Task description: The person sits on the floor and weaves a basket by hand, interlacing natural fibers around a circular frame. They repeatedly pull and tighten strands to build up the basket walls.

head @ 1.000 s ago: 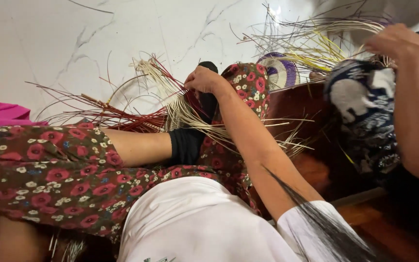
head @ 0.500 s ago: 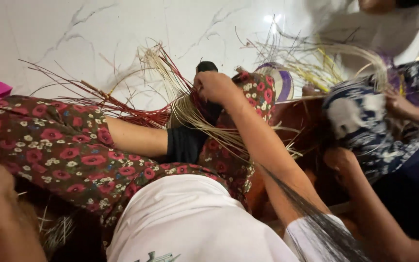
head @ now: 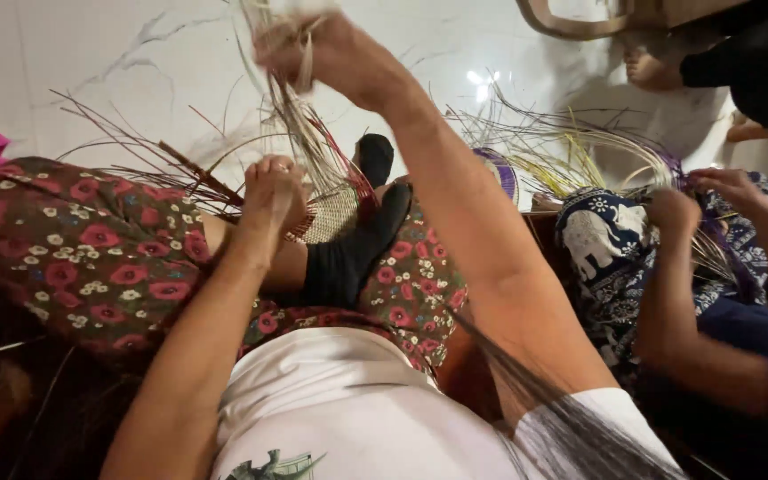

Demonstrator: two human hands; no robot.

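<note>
She sits on the white marble floor [head: 91,71] with a half-made woven basket base [head: 331,213] resting on her knee, against the flowered trousers [head: 91,258]. Her left hand [head: 273,191] is closed tight, pinching the weave at its near edge and holding it steady. Her right hand [head: 326,53] is lifted high above it, its grip shut around a bundle of pale straw strands [head: 300,124] that runs taut down into the weave.

To my eye the work is only partly along: a small tight patch of the base is woven, but most of the material is loose. Long reddish-brown canes [head: 144,160] splay out over the floor to the left, none of them yet bent up into sides, and the pale strands in hand are unwoven for most of their length.

A black sock-covered foot [head: 357,253] lies just beside the weave, and another dark shape [head: 375,156] stands behind it. On the right a second person in elephant-print cloth [head: 606,240] works with both hands [head: 704,200] on their own purple-rimmed piece [head: 500,173], whose yellow-green strands [head: 571,151] fan close to hers and could tangle. Someone's bare foot [head: 646,67] rests near a wooden chair leg [head: 571,22] at top right.
</note>
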